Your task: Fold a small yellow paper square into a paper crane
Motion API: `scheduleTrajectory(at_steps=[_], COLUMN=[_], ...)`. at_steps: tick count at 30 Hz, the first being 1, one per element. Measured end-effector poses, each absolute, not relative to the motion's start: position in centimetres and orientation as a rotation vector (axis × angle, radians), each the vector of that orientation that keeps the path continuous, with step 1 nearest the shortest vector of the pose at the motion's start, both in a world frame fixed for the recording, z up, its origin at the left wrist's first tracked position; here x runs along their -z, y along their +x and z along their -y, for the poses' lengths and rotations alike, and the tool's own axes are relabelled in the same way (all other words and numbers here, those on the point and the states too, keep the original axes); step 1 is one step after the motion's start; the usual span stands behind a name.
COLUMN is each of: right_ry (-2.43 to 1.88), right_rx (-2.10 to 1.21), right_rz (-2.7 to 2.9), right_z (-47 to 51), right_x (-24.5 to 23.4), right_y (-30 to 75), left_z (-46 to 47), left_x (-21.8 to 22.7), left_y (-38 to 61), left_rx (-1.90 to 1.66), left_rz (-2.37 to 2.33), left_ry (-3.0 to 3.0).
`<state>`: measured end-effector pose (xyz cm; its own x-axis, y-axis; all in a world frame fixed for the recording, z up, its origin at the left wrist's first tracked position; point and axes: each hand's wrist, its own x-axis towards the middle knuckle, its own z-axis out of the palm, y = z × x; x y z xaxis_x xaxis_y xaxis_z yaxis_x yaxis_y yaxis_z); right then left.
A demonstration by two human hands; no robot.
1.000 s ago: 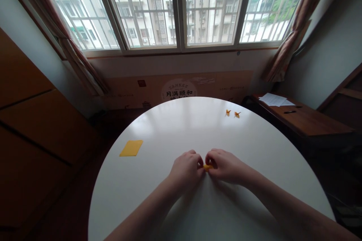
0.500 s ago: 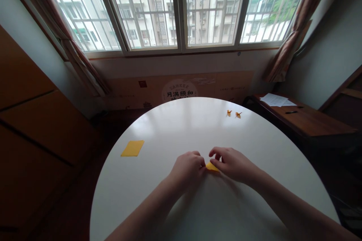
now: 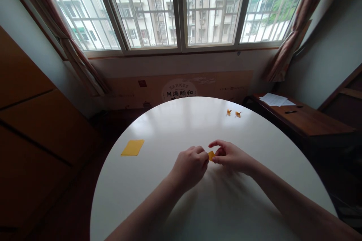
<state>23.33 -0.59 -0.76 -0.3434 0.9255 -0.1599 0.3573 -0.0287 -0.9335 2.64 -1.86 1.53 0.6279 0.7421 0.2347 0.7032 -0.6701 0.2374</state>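
Observation:
A small folded piece of yellow paper [image 3: 211, 155] is pinched between both my hands just above the round white table [image 3: 175, 124]. My left hand [image 3: 190, 165] is curled closed, its fingertips on the paper's left edge. My right hand [image 3: 230, 156] pinches the paper's right side with thumb and fingers, the index finger arched over it. Most of the paper is hidden behind my fingers.
A stack of yellow paper squares [image 3: 132, 147] lies on the table's left part. Two small folded yellow paper figures [image 3: 233, 113] stand near the far right edge. A dark wooden side table [image 3: 305, 120] with white sheets and a pen is at the right; windows are ahead.
Both hands have lifted the yellow paper off the table surface and drawn it slightly farther away. The paper now stands more upright between the fingers.

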Motion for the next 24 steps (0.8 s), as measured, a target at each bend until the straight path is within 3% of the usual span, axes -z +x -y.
scheduleTrajectory(at_steps=[6, 16, 24], right_ry=[-1.145, -1.119, -1.054], right_rx=[-1.311, -0.912, -0.89], right_rz=[1.744, 1.938, 1.968], right_z=[1.0, 2.0, 2.2], right_x=[0.4, -0.4, -0.9], right_y=[22.8, 22.1, 22.1], left_z=[1.0, 1.1, 1.2], left_x=[-1.3, -0.6, -0.6], left_y=[1.8, 2.5, 2.8], left_rx=[-0.884, -0.99, -1.009], left_rz=[-1.304, -1.106, -1.05], left_ry=[2.284, 2.08, 1.924])
